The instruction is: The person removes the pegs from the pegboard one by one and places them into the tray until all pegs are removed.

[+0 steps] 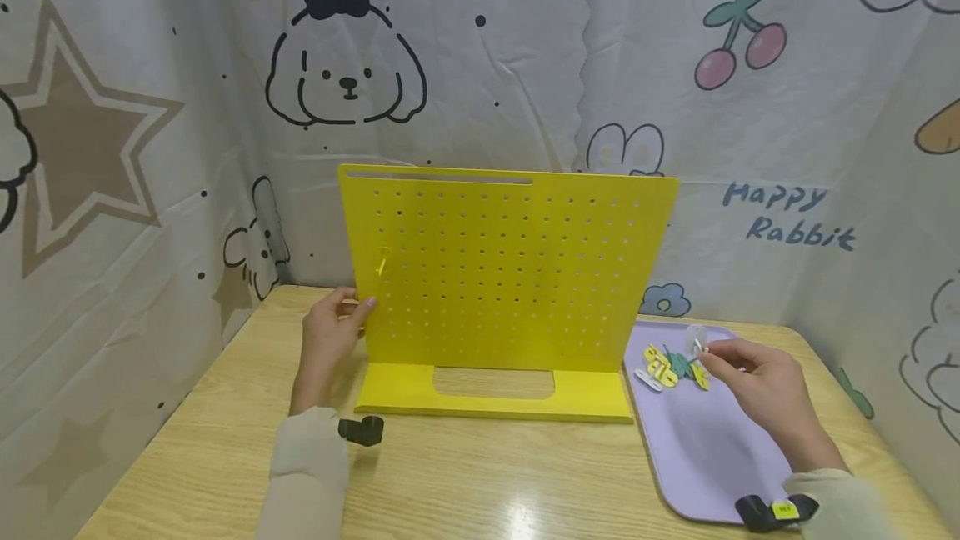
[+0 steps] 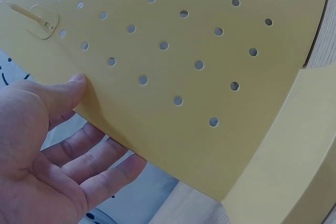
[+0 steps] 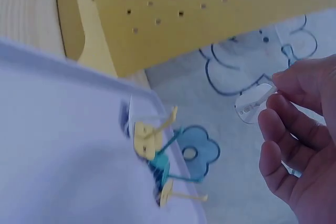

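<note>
A yellow pegboard (image 1: 495, 273) stands upright on its base. My left hand (image 1: 328, 338) holds its left edge; in the left wrist view the thumb (image 2: 71, 90) lies on the front face and the other fingers are at the edge and behind it. One yellow hook (image 2: 29, 14) sits in the board above that hand. My right hand (image 1: 772, 390) is above the purple tray (image 1: 712, 457), pinching a white pegboard hook (image 3: 252, 103) by its prong between thumb and index finger. The hook's round backing plate faces away from the hand.
Several loose hooks lie in the tray: yellow hooks (image 1: 660, 369), green hooks (image 1: 679, 364) and a white hook (image 1: 648, 380). The tray stands right of the board, on a wooden table (image 1: 450, 473). A printed cloth (image 1: 510, 48) hangs behind and at both sides.
</note>
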A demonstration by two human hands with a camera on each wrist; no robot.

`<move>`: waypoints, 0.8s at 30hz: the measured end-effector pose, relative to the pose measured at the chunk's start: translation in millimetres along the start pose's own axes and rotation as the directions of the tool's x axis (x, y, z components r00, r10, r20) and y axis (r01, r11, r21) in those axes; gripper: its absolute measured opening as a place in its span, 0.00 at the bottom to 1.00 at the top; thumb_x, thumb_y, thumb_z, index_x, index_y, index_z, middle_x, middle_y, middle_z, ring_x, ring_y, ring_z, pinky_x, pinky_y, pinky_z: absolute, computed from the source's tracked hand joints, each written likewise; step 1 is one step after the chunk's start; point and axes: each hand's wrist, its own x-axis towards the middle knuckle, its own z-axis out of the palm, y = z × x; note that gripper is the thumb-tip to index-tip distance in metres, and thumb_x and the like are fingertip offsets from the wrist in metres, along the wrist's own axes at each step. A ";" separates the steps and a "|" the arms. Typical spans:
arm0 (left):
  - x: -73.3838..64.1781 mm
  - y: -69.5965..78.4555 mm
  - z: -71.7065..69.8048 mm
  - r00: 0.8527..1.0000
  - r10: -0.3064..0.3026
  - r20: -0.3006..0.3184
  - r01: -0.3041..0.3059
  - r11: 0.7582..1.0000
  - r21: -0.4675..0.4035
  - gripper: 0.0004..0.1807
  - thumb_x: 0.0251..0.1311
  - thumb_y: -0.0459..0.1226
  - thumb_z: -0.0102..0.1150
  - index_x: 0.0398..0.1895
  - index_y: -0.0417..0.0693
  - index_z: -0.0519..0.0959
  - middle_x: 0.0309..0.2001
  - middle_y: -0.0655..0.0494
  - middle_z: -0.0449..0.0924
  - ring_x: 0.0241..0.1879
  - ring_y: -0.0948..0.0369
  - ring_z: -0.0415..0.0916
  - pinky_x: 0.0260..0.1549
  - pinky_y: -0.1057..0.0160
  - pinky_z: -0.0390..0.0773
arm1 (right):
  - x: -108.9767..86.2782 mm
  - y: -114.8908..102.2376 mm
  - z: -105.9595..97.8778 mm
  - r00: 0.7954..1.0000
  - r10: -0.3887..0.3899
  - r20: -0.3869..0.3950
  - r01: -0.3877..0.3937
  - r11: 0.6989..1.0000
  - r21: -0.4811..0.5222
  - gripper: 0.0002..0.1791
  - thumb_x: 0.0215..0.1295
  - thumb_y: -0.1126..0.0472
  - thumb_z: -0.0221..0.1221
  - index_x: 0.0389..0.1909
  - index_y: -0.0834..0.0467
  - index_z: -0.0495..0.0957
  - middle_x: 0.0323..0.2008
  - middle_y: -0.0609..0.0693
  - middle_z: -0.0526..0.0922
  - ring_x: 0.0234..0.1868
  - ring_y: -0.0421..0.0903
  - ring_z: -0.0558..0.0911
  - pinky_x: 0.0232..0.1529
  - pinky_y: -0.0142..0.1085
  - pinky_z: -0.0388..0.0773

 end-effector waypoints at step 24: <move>0.1 -0.9 0.5 1.000 0.004 -0.001 -0.004 1.000 -0.008 0.17 0.70 0.45 0.60 0.52 0.43 0.78 0.47 0.41 0.82 0.48 0.46 0.81 0.42 0.55 0.86 | 2.0 53.6 -9.1 0.971 0.198 0.131 -0.193 0.980 -0.051 0.21 0.68 0.55 0.62 0.50 0.70 0.81 0.37 0.58 0.85 0.35 0.49 0.80 0.31 0.36 0.74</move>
